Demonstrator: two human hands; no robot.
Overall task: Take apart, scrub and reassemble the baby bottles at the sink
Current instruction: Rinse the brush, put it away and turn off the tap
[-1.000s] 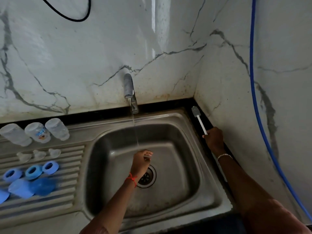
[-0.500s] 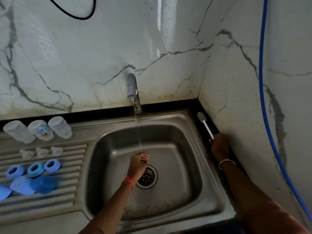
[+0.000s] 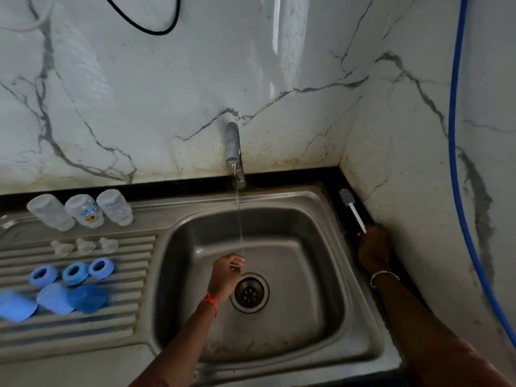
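Observation:
Three clear bottle bodies (image 3: 83,210) stand upside down at the back of the steel drainboard. In front of them lie three clear nipples (image 3: 85,245), three blue rings (image 3: 74,272) and three blue caps (image 3: 54,298). My left hand (image 3: 226,275) is in the basin under the running water, its fingers curled; I see nothing clearly held in it. My right hand (image 3: 374,244) grips the white handle of the bottle brush (image 3: 351,209). The brush's grey head rests on the black ledge by the right wall.
The tap (image 3: 234,146) runs a thin stream into the steel sink (image 3: 279,196), whose drain (image 3: 249,293) is beside my left hand. A blue hose (image 3: 453,163) runs down the right wall. A black cable (image 3: 145,23) loops on the back wall.
My left hand stays under the stream and my right hand keeps hold of the brush on the ledge. The view has shifted slightly.

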